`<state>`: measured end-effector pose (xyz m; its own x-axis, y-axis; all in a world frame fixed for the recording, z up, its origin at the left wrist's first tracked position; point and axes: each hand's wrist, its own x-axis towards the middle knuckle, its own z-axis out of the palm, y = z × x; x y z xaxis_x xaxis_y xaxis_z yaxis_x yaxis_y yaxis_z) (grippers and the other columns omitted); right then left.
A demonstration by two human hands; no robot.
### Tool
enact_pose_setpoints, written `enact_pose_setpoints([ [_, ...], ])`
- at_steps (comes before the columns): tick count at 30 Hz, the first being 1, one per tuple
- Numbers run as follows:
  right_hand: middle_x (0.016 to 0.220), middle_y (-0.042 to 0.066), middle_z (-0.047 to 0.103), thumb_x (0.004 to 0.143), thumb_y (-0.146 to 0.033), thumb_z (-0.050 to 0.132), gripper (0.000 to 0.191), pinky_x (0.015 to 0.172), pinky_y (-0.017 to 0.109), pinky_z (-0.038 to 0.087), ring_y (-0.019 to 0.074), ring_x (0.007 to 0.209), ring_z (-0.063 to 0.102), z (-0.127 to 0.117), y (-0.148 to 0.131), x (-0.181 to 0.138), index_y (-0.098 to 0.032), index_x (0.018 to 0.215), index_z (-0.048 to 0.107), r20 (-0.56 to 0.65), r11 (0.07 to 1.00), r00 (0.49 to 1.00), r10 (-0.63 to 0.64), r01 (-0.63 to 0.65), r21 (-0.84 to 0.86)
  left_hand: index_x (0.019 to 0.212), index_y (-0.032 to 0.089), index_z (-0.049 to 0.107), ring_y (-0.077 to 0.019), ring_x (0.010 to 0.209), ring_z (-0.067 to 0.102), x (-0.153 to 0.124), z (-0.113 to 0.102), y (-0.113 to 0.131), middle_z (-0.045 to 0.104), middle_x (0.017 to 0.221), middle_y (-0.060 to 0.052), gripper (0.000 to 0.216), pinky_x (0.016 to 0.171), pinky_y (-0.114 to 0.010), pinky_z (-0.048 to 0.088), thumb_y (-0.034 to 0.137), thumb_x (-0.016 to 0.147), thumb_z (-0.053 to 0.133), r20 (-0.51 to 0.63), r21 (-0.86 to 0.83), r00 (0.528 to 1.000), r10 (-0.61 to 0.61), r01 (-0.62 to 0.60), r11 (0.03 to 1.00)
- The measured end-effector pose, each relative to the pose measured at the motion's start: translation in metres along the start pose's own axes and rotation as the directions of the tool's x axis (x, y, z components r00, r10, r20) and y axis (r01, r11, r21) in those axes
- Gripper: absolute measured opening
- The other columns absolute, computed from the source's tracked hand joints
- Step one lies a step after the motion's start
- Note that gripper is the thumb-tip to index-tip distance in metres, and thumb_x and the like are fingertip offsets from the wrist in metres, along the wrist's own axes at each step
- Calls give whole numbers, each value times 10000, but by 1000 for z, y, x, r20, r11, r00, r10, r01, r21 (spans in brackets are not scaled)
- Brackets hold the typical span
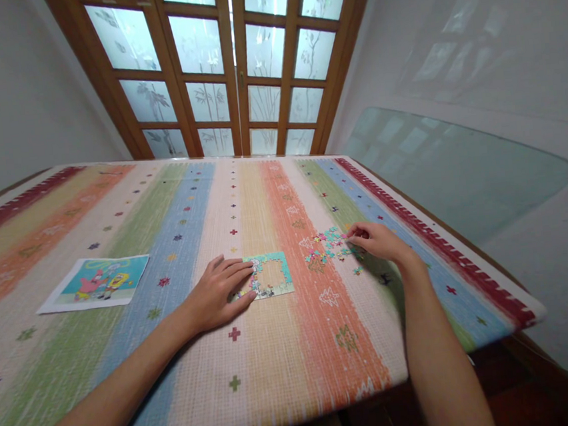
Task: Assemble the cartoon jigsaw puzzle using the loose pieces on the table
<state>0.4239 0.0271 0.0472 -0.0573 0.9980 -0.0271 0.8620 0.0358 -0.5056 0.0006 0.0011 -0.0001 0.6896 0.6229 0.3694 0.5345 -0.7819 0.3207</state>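
My left hand (222,290) lies flat, fingers apart, over the left side of a partly filled jigsaw puzzle (288,276). The puzzle has joined pieces around its border and a bare tan middle; my fingers cover part of its left side. To the right, a loose heap of small jigsaw pieces (328,245) in teal, pink and yellow is spread on the cloth. At the heap's right edge is my right hand (369,239), thumb and forefinger pinched together. Whatever sits between those fingertips is too small to make out.
A printed cartoon picture (97,283) lies flat on the left of the table. The striped tablecloth (278,361) hangs over the near edge. Behind the table stand wooden doors with frosted panes (210,99); a glass panel (459,156) is on the right wall.
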Motion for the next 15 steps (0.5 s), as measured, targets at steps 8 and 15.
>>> enact_pose_setpoints([
  [8, 990, 98, 736, 849, -153, 564, 194, 880, 319, 478, 231, 926, 638, 1, 13, 5, -191, 931, 736, -146, 976, 989, 21, -52, -210, 1348, 222, 571, -309, 1272, 584, 1, -1, 2, 648, 1354, -113, 403, 1148, -609, 330, 428, 1003, 545, 6, 19, 1000, 17, -17, 1000],
  [15, 1101, 134, 749, 790, -28, 512, 330, 976, 356, 468, 286, 1094, 658, -1, 26, 7, -172, 929, 775, -134, 951, 973, 186, -212, -226, 1330, 222, 588, -303, 1261, 587, 0, -1, 1, 643, 1350, -117, 382, 1151, -601, 338, 413, 1002, 547, 0, 11, 1000, 11, -11, 1000],
])
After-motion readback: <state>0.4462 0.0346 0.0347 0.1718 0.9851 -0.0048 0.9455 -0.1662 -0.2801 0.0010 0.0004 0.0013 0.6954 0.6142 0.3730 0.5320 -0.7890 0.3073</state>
